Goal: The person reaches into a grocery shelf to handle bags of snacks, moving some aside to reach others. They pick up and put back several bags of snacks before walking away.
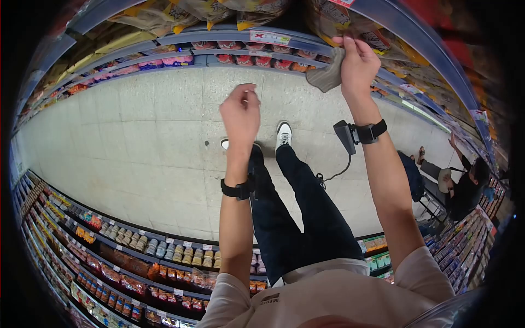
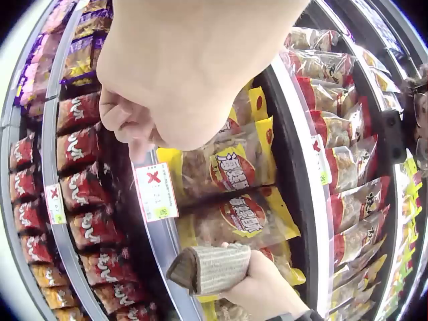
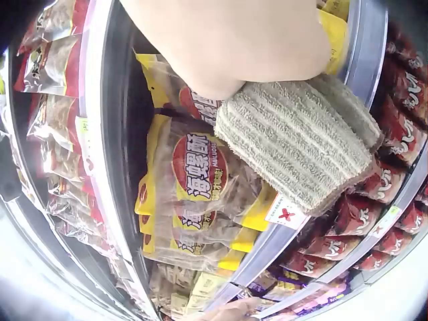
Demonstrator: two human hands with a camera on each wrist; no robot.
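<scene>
A grey-green ribbed cloth [image 1: 326,76] hangs folded from my right hand [image 1: 360,68], which grips it beside the shelf's front edge. Up close in the right wrist view, the cloth [image 3: 297,140] lies over the shelf edge and partly hides yellow-trimmed snack bags [image 3: 200,167]. My left hand [image 1: 240,117] is held over the aisle floor, fingers loosely curled and holding nothing. In the left wrist view this left hand [image 2: 167,87] is near a price tag [image 2: 156,192], while the right hand [image 2: 262,287] holds the cloth [image 2: 212,269] lower down.
Lower shelves carry red snack packs [image 2: 90,187] and purple packs [image 2: 80,57]. Another shelf of clear-and-red bags [image 2: 351,200] stands alongside. Behind me runs a stocked shelf row [image 1: 147,246]. Another person [image 1: 467,186] is at the right, near a dark bag [image 1: 411,176].
</scene>
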